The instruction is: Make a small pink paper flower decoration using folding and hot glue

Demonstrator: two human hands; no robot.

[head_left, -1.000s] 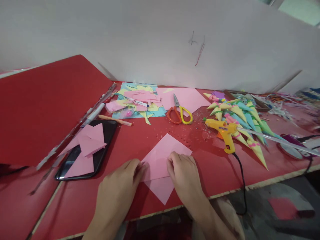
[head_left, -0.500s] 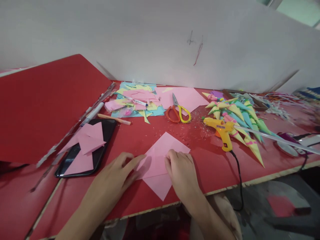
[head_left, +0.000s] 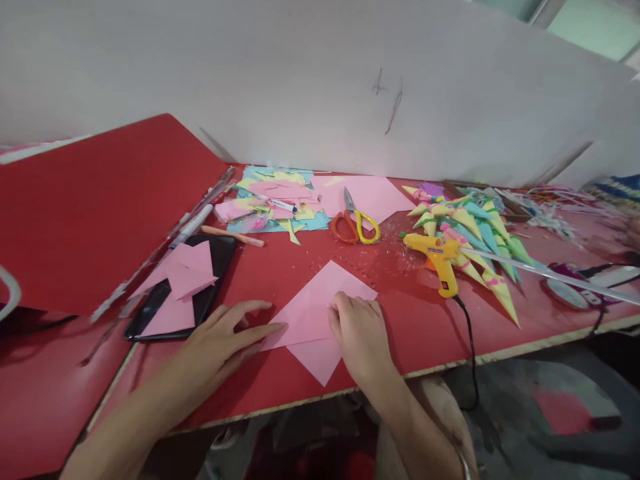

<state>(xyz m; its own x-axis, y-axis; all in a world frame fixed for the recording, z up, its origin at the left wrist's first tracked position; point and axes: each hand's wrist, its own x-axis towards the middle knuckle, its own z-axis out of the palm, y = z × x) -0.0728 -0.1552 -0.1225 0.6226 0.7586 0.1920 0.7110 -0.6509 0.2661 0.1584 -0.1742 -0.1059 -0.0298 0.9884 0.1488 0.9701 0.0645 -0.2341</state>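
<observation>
A pink paper sheet [head_left: 313, 303] lies on the red table in front of me, one part folded over another, with a corner pointing toward the table's front edge. My left hand [head_left: 233, 333] has its fingers spread, and a fingertip touches the paper's left side. My right hand [head_left: 360, 333] rests on the right part of the paper with its fingers curled together, pressing the fold; the fingertips are partly hidden.
Red-and-yellow scissors [head_left: 356, 223] lie behind the paper, near colored paper scraps [head_left: 280, 193]. To the right are a yellow glue gun [head_left: 440, 257] and several paper cones [head_left: 503, 293]. A black phone [head_left: 220, 257] under pink pieces [head_left: 187, 277] lies left.
My left hand has slid left toward the paper's edge, its fingers more spread. My right hand stays on the paper. The camera view has shifted slightly.
</observation>
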